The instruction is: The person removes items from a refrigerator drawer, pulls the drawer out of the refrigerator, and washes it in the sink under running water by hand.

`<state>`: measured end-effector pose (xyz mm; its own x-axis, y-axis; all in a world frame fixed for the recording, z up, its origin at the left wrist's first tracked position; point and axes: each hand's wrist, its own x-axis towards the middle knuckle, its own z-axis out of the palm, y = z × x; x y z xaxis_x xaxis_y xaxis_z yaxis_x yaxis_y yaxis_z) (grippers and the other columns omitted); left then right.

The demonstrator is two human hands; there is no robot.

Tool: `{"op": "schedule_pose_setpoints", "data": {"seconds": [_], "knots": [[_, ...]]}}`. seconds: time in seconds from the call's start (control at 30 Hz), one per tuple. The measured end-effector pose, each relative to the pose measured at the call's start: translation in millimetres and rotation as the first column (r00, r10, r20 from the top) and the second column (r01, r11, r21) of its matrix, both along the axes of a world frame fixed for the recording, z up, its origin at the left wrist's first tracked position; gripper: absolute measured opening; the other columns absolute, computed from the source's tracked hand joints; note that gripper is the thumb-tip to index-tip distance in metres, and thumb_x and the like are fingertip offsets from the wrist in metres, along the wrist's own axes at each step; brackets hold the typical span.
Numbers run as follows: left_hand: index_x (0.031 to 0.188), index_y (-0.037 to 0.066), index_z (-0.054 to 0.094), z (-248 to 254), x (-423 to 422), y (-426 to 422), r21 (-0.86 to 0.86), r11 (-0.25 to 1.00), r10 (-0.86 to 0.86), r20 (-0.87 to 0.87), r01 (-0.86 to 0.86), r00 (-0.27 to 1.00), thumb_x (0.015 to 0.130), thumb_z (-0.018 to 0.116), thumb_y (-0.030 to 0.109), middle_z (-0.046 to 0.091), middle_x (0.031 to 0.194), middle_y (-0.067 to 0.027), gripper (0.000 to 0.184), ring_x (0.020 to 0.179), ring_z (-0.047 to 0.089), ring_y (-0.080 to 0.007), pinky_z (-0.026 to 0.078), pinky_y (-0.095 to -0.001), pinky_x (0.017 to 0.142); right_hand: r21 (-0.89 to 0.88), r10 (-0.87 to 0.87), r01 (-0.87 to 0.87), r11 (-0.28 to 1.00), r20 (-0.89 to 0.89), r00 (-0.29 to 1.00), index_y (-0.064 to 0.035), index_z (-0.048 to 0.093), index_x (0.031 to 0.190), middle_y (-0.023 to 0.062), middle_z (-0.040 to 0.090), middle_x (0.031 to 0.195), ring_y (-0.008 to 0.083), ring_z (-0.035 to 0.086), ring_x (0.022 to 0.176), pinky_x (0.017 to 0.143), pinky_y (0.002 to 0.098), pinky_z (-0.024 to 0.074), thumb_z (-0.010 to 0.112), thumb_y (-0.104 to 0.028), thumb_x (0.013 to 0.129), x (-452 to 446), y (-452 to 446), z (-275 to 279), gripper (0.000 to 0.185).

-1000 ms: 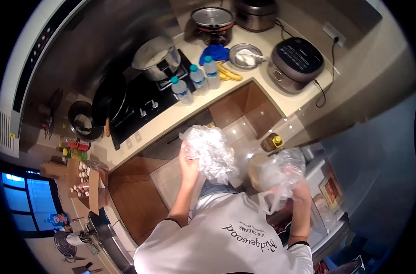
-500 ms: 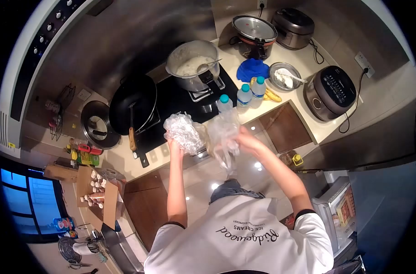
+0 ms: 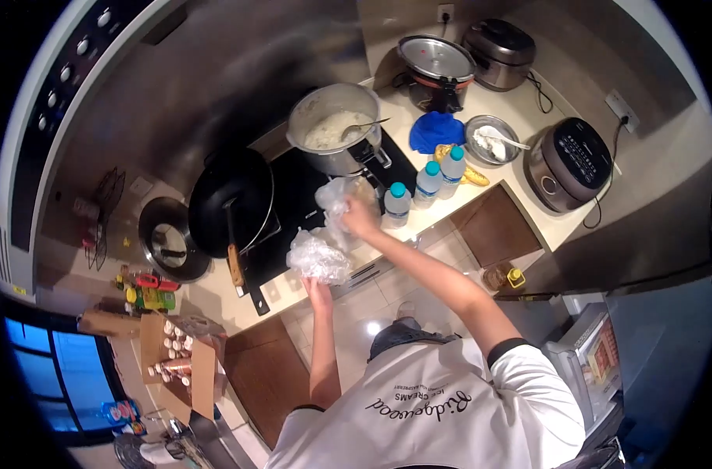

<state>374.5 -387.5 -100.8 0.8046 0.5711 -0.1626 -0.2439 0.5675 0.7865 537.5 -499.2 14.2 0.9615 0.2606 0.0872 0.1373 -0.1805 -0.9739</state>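
Note:
My left hand [image 3: 317, 291] holds a crumpled bundle of clear plastic [image 3: 318, 259] from below, over the counter's front edge. What lies inside the bundle, if anything, I cannot make out. My right hand [image 3: 359, 219] is closed on a thin translucent plastic bag [image 3: 334, 194] above the front of the black stove. The bag and the bundle hang close together; whether they are joined is unclear. Behind the bag stands a large metal pot [image 3: 334, 129] with white contents and a ladle [image 3: 360, 129] in it. Just right of my right hand is a water bottle [image 3: 397, 205] with a teal cap.
A black wok [image 3: 231, 199] sits on the left burner, its wooden handle toward me. Two more bottles [image 3: 428, 185], a blue cloth [image 3: 435, 133], a metal bowl [image 3: 493, 141] and a rice cooker [image 3: 568, 166] stand to the right. An open carton of bottles [image 3: 203, 367] is at lower left.
My right hand has swung left and forward with the plastic bag, from beside the bottles to over the stove. My left hand has come slightly closer to my body with the bundle.

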Motion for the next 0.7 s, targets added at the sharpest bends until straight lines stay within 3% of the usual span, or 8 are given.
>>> {"op": "schedule_pose_setpoints", "data": {"seconds": [0.2, 0.27, 0.33, 0.4, 0.53, 0.6, 0.67, 0.7], "knots": [[0.117, 0.015, 0.030, 1, -21, -43, -0.101, 0.993, -0.074, -0.205, 0.054, 0.976, 0.077, 0.051, 0.018, 0.037, 0.115, -0.0036, 0.045, 0.106, 0.036, -0.0190, 0.030, -0.0385, 0.088, -0.007, 0.136, -0.136, 0.991, 0.022, 0.990, -0.0002, 0.046, 0.095, 0.0153, 0.055, 0.082, 0.0274, 0.053, 0.080, 0.073, 0.0304, 0.0411, 0.058, -0.009, 0.058, -8, 21, -47, 0.040], [0.118, 0.014, 0.028, -2, -25, -50, -0.173, 0.984, -0.085, -0.241, 0.043, 0.967, 0.076, 0.052, 0.017, 0.037, 0.114, -0.0026, 0.048, 0.107, 0.035, -0.0181, 0.029, -0.0382, 0.089, -0.041, 0.194, -0.195, 0.980, -0.034, 0.980, -0.0010, 0.041, 0.105, 0.0169, 0.050, 0.097, 0.0282, 0.048, 0.093, 0.080, 0.0322, 0.0378, 0.063, -0.014, 0.059, -18, 10, -51, 0.053], [0.116, 0.015, 0.030, -8, -29, -53, -0.188, 0.975, -0.165, -0.272, 0.116, 0.948, 0.075, 0.053, 0.018, 0.038, 0.111, -0.0013, 0.047, 0.107, 0.035, -0.0164, 0.029, -0.0380, 0.089, -0.046, 0.235, -0.231, 0.972, 0.161, 0.959, -0.0024, 0.032, 0.116, 0.0197, 0.040, 0.111, 0.0316, 0.038, 0.105, 0.088, 0.0356, 0.0313, 0.068, -0.025, 0.059, -31, 3, -49, 0.072], [0.115, 0.015, 0.032, -13, -30, -56, -0.187, 0.971, -0.202, -0.326, 0.146, 0.924, 0.075, 0.054, 0.020, 0.040, 0.110, -0.0012, 0.046, 0.106, 0.037, -0.0160, 0.030, -0.0381, 0.089, -0.113, 0.272, -0.256, 0.960, 0.157, 0.950, -0.0032, 0.021, 0.123, 0.0229, 0.030, 0.120, 0.0351, 0.031, 0.110, 0.092, 0.0377, 0.0265, 0.070, -0.032, 0.057, -48, -18, -53, 0.087], [0.107, 0.014, 0.041, -39, -29, -64, -0.164, 0.911, -0.413, -0.373, 0.380, 0.831, 0.074, 0.056, 0.023, 0.046, 0.104, -0.0001, 0.038, 0.099, 0.043, -0.0152, 0.032, -0.0374, 0.087, -0.002, 0.227, -0.227, 0.974, 0.010, 0.974, -0.0028, 0.021, 0.125, 0.0208, 0.027, 0.124, 0.0329, 0.027, 0.114, 0.094, 0.0365, 0.0236, 0.065, -0.040, 0.064, -102, -89, -56, 0.084], [0.101, 0.013, 0.047, -51, -27, -75, -0.156, 0.785, -0.619, -0.236, 0.599, 0.749, 0.074, 0.056, 0.022, 0.050, 0.098, 0.0015, 0.030, 0.092, 0.046, -0.0141, 0.035, -0.0343, 0.083, 0.149, 0.221, -0.204, 0.967, -0.103, 0.970, -0.0031, 0.024, 0.124, 0.0156, 0.035, 0.119, 0.0253, 0.035, 0.110, 0.089, 0.0320, 0.0310, 0.063, -0.033, 0.069, -130, -143, -68, 0.073], [0.107, 0.011, 0.044, -13, -21, -115, -0.113, 0.754, -0.603, -0.510, 0.647, 0.613, 0.075, 0.052, 0.019, 0.048, 0.105, -0.0034, 0.034, 0.098, 0.045, -0.0150, 0.035, -0.0332, 0.084, 0.254, 0.161, -0.050, 0.966, -0.439, 0.884, -0.0033, 0.032, 0.119, 0.0112, 0.040, 0.114, 0.0193, 0.040, 0.105, 0.086, 0.0287, 0.0346, 0.061, -0.028, 0.073, -164, -206, -62, 0.060], [0.108, 0.009, 0.044, -10, -17, -131, -0.104, 0.679, -0.653, -0.539, 0.727, 0.532, 0.076, 0.051, 0.019, 0.047, 0.106, -0.0043, 0.035, 0.099, 0.045, -0.0153, 0.035, -0.0329, 0.084, 0.239, 0.079, 0.037, 0.970, -0.458, 0.886, -0.0033, 0.032, 0.119, 0.0112, 0.040, 0.114, 0.0193, 0.040, 0.105, 0.086, 0.0287, 0.0346, 0.061, -0.028, 0.073, -181, -238, -63, 0.060]]}}
